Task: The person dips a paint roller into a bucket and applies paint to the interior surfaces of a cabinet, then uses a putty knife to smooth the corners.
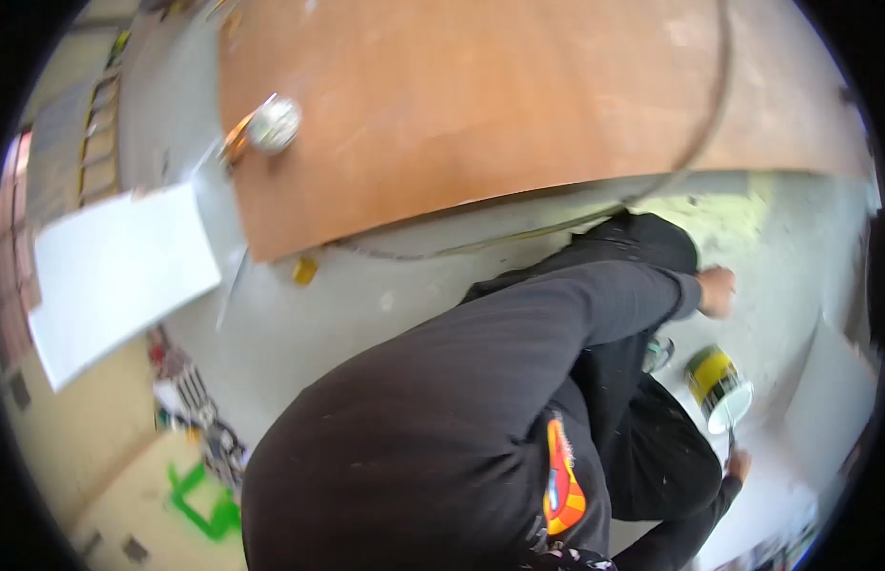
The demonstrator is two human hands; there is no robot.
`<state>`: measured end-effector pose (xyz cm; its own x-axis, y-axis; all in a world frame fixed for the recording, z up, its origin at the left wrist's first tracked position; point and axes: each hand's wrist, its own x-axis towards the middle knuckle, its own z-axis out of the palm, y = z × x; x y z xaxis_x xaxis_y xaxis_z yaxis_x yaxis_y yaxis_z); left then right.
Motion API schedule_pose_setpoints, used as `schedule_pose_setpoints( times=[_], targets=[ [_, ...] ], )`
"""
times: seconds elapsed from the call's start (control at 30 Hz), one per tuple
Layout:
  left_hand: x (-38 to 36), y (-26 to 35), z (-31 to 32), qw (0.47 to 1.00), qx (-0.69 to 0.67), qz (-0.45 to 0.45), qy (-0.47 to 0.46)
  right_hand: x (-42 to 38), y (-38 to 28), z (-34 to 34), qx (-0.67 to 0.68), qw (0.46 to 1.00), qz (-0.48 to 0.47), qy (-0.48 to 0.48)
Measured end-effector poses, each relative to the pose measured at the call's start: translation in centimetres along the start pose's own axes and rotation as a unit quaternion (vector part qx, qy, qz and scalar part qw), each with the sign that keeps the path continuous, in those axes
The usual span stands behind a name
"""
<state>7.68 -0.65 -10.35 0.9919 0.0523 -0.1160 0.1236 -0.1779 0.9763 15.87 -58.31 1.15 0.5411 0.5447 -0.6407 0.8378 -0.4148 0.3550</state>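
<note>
Concrete floor (299, 324): painting from the tin (718, 385). Left hand (716, 290) above it (grip unclear); right hand (737, 464) below grips a brush; next, careful dipping.

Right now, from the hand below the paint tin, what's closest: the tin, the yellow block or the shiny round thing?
From that hand:
1. Paint tin, just above it.
2. Yellow block, left, on the floor.
3. Shiny round thing, upper left, on the board.

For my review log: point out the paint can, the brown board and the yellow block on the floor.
paint can (716, 385), head view, on its yellow-and-dark side wall.
brown board (480, 105), head view, on its bare top face.
yellow block (305, 271), head view, on its middle.
</note>
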Motion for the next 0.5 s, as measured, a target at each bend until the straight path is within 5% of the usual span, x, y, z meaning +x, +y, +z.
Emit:
schedule_pose_setpoints(
  times=[0.03,0.07,0.1,0.13,0.17,0.2,0.23,0.27,0.3,0.33,0.37,0.4,0.47,0.5],
  targets=[
    [-0.5,0.3,-1.2,0.997,-0.032,-0.008,-0.073,-0.4,-0.6,0.2,-0.006,0.993,-0.051,0.106],
    [-1.1,1.1,-2.0,0.997,-0.023,-0.043,-0.065,0.0,-4.5,-5.7,0.285,0.946,0.154,0.019],
    [-1.3,1.7,-3.1,0.991,-0.059,-0.075,-0.099,0.4,-3.8,-4.4,0.357,0.894,0.264,-0.057],
    [-1.6,1.5,-2.8,0.992,-0.071,-0.093,-0.057,0.0,-1.5,2.5,0.116,0.977,0.179,0.005],
    [-1.3,1.9,-3.5,0.992,-0.045,-0.068,-0.1,0.9,-5.0,-4.9,0.024,0.97,0.24,-0.036],
    [-1.6,3.2,-4.1,0.991,-0.059,-0.078,-0.088,0.3,-4.0,-2.3,0.024,0.992,0.12,0.014],
    [-1.1,1.3,-2.5,0.996,-0.06,-0.042,-0.043,0.2,-6.3,-8.5,0.118,0.982,0.138,0.042],
    [0.3,-2.8,-0.3,0.995,-0.097,-0.029,-0.029,1.4,-5.7,-6.7,0.108,0.968,0.205,-0.101],
    [-0.2,-0.6,-1.3,0.992,-0.097,-0.059,-0.061,2.4,-7.4,-10.9,0.173,0.899,0.387,-0.104],
    [-0.3,0.1,-1.3,0.984,-0.135,-0.096,-0.066,2.5,-8.4,-12.7,0.187,0.897,0.397,-0.059],
    [-0.1,0.0,-1.0,0.985,-0.129,-0.093,-0.068,2.9,-8.0,-12.6,0.14,0.945,0.278,-0.094],
    [0.0,-0.3,-0.5,0.986,-0.123,-0.092,-0.067,2.8,-8.7,-17.1,0.335,0.871,0.336,-0.128],
    [0.1,-0.6,-0.2,0.988,-0.097,-0.061,-0.106,2.9,-11.1,-19.3,0.207,0.851,0.482,0.016],
    [-0.1,-0.4,-0.1,0.99,-0.086,-0.047,-0.105,3.6,-10.4,-17.6,0.218,0.884,0.412,-0.036]
  ],
)
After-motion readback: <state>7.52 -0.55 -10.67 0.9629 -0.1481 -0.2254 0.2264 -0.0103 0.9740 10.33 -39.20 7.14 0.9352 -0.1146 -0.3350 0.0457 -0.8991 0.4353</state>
